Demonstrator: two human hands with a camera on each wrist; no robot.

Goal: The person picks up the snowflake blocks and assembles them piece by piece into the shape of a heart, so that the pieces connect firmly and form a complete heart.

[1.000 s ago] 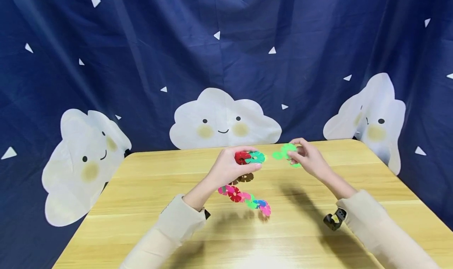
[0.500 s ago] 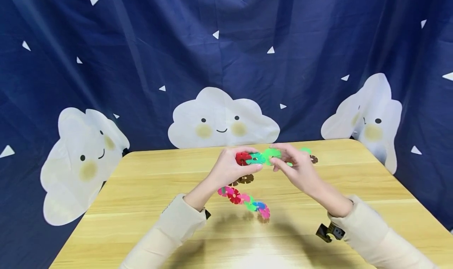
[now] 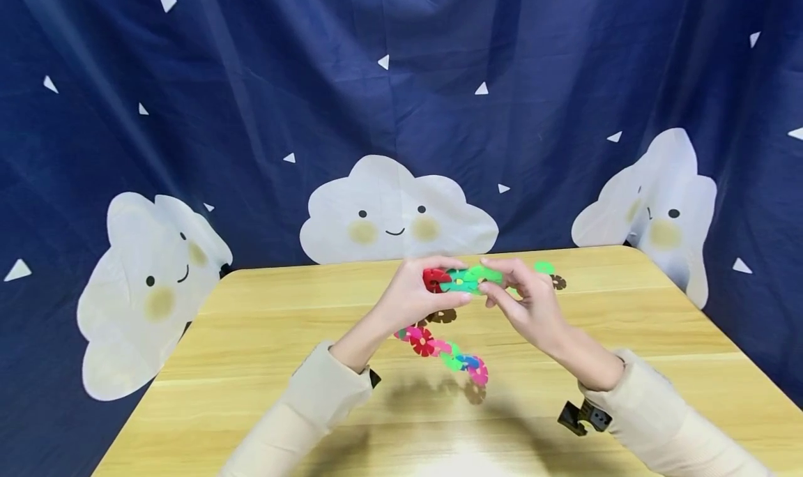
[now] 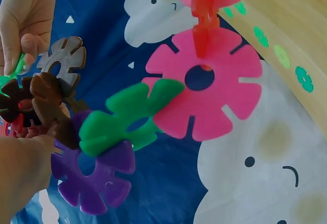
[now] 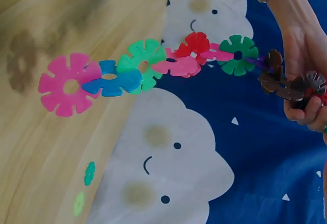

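A chain of flower-shaped plastic discs hangs below my left hand [image 3: 404, 299], running through brown, pink, red, green and blue down to a pink disc [image 5: 70, 86] at its loose end. My left thumb and fingers grip its upper end, around a red disc [image 3: 434, 279] and a teal disc [image 3: 456, 282]. A light green disc [image 3: 483, 276] is pinched between the thumb and fingers of my right hand [image 3: 530, 303], its edge overlapping the teal one. In the left wrist view a purple disc [image 4: 93, 178] and a green disc [image 4: 133, 116] sit slotted together in the chain.
Beyond my right hand lie a green disc [image 3: 544, 267] and a brown disc [image 3: 557, 282] on the wooden table [image 3: 251, 365]. Small green discs [image 4: 304, 79] rest near its edge. A blue curtain [image 3: 401, 114] with clouds hangs behind.
My right hand has moved left, bringing the light green disc from apart to overlapping the teal disc. The left hand and chain have shifted slightly right.
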